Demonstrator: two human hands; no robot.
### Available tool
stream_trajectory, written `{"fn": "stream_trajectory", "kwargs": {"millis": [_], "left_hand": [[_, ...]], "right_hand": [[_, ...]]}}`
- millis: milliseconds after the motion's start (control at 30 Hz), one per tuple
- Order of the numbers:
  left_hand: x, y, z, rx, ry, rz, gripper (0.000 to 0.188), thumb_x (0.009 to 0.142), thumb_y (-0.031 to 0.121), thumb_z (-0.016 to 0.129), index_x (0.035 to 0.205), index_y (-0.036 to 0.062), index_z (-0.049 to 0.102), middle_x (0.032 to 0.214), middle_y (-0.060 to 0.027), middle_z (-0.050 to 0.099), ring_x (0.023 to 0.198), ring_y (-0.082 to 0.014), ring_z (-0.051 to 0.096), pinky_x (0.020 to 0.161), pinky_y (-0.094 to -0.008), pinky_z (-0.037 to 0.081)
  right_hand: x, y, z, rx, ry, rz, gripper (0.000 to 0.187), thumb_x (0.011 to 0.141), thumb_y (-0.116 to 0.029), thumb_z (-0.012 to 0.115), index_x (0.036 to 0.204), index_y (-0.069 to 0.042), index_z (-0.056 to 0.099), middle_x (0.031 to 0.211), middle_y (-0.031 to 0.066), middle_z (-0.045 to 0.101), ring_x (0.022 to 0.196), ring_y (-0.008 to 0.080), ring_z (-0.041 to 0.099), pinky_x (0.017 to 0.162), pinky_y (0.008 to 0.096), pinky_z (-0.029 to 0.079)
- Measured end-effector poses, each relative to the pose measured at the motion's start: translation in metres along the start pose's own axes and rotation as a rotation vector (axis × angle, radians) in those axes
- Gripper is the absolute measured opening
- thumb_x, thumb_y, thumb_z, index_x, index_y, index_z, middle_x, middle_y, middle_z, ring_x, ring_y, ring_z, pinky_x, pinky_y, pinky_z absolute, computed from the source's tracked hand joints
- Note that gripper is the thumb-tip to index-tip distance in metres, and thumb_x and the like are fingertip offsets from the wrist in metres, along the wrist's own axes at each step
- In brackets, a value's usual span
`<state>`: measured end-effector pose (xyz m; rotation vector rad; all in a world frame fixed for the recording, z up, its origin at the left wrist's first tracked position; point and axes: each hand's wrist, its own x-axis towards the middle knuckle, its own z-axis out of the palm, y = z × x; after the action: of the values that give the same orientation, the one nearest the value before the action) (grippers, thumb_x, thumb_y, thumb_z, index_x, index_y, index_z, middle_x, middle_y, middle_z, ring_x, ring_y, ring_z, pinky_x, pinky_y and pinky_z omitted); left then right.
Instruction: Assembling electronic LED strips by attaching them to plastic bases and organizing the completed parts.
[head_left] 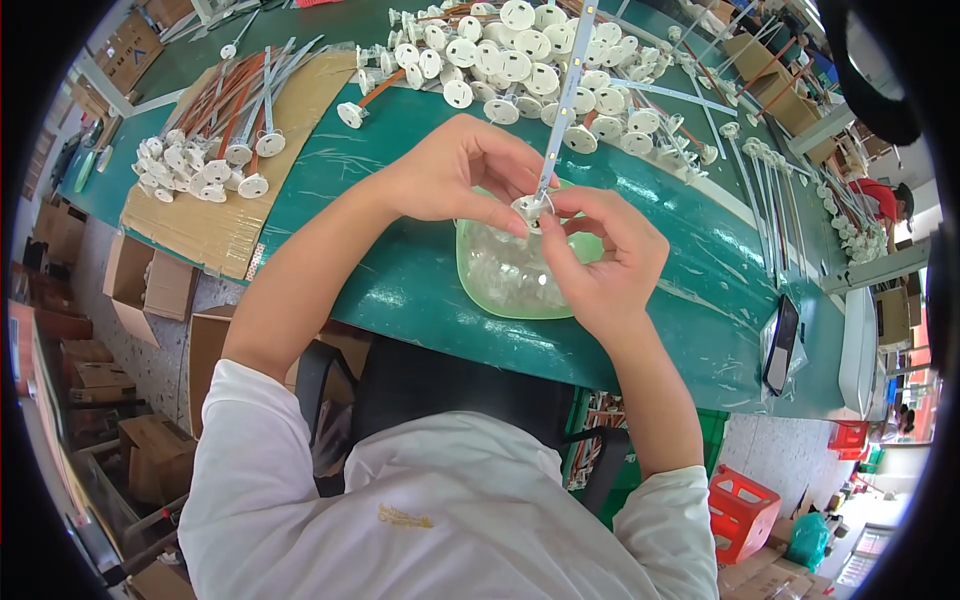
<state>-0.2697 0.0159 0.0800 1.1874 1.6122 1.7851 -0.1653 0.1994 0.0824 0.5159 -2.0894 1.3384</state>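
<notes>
An LED strip [570,95] with a round white base [527,212] stands upright between my two hands over the table. My left hand [455,175] pinches the base from the left, its thumb along the near side and its fingers behind the strip. From the right, my right hand [612,255] closes thumb and forefinger on the base where it meets the strip. Just below my fingers sits a light green bowl [515,312] with small clear pieces inside. Their exact kind cannot be made out.
A large heap of round white bases [515,65] covers the far table. More strips with bases [215,165] lie on a cardboard sheet [150,210] at left. A phone [782,345] lies near the right edge. A red stool [742,515] stands on the floor; another person [880,203] is far right.
</notes>
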Motion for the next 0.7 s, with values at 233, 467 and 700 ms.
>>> {"fn": "stream_trajectory", "kwargs": {"millis": [233,467,700], "left_hand": [[0.0007,0.0024,0.0037,0.036,-0.017,-0.009,0.049,0.063,-0.003,0.084,0.109,-0.0009,0.067,0.099,-0.0107,0.07,0.089,-0.0172,0.068,0.083,-0.0329,0.056],[0.0001,0.002,0.0031,0.061,-0.015,0.001,0.048,0.063,-0.002,0.084,0.108,-0.0007,0.068,0.098,-0.0101,0.07,0.088,-0.0163,0.068,0.083,-0.0328,0.056],[0.0005,0.0037,0.0048,0.109,-0.084,0.008,0.044,0.068,-0.003,0.078,0.111,0.0,0.067,0.1,-0.0121,0.071,0.091,-0.0175,0.068,0.085,-0.0317,0.054]], "right_hand": [[0.001,0.0042,0.0033,-0.062,0.051,-0.044,0.017,0.069,-0.004,0.079,0.083,-0.003,0.069,0.082,0.0086,0.07,0.065,0.016,0.066,0.056,0.0258,0.055],[0.0017,0.0023,0.0038,-0.222,0.068,-0.232,0.019,0.07,0.0,0.08,0.084,-0.001,0.068,0.079,0.0087,0.069,0.065,0.0137,0.065,0.055,0.0231,0.05],[0.0019,0.0052,0.0017,-0.278,0.071,-0.331,0.017,0.068,0.001,0.079,0.079,-0.001,0.066,0.075,0.0089,0.068,0.061,0.0153,0.063,0.053,0.024,0.047]]}}
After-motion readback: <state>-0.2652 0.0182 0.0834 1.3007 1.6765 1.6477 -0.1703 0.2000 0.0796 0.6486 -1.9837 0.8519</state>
